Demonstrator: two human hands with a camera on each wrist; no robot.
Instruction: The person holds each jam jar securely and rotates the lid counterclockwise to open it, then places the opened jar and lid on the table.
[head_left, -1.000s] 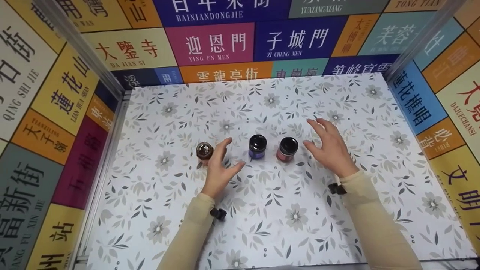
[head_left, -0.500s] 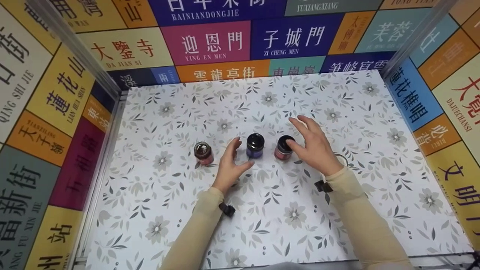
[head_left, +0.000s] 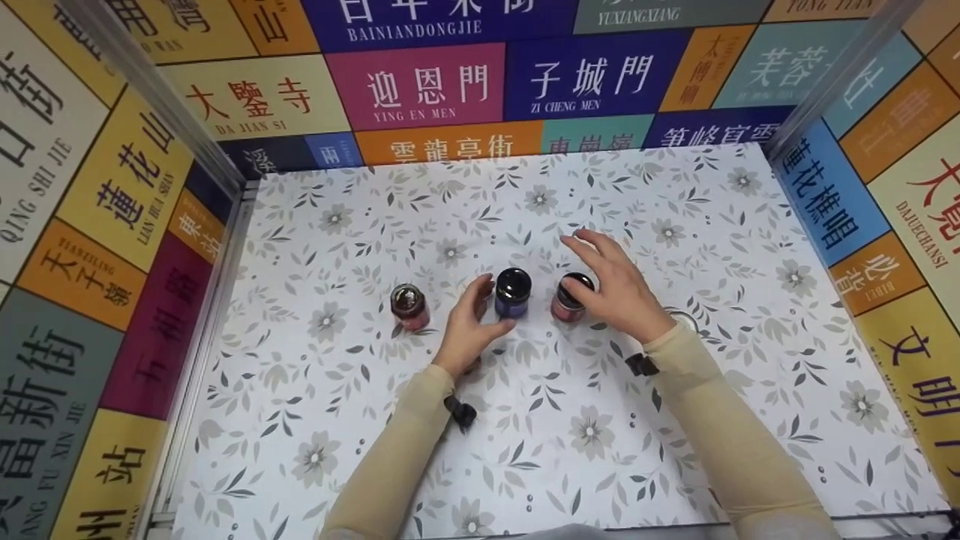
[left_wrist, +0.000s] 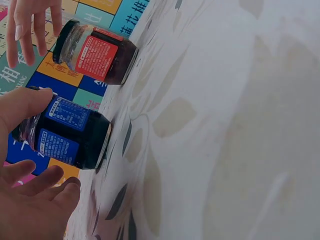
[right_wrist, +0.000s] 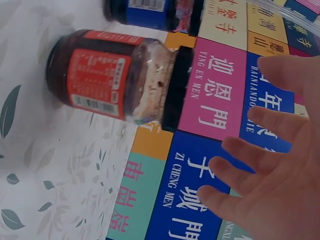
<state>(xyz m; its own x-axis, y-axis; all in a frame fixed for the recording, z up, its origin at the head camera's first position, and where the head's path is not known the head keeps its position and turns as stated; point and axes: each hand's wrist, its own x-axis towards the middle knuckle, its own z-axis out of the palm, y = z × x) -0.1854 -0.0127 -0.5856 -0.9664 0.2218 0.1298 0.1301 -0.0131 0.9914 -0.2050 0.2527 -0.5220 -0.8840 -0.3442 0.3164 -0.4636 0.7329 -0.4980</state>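
Observation:
A blue-labelled glass jar (head_left: pixel 513 301) with a black lid stands upright at the table's middle. My left hand (head_left: pixel 466 328) is at its left, thumb and fingers spread about it. In the left wrist view the thumb overlaps the jar (left_wrist: pixel 65 137) near its neck; whether it touches I cannot tell. To the right stands a red-labelled jar (head_left: pixel 566 309), also black-lidded. Next to it my right hand (head_left: pixel 619 294) has its fingers extended, the thumb overlapping the lid in the head view. The right wrist view has this hand (right_wrist: pixel 265 165) apart from the red-labelled jar (right_wrist: pixel 107 75).
Another dark-lidded jar with reddish contents (head_left: pixel 410 309) stands farther left. A pale round rim (head_left: pixel 685 321) shows partly behind the right wrist. The floral-patterned table (head_left: pixel 592 480) has panels with printed place names (head_left: pixel 427 82) at its back and sides.
My left hand has moved right, away from the leftmost jar and to the blue-labelled one. My right hand has come left to the red-labelled jar. The jars stand where they stood.

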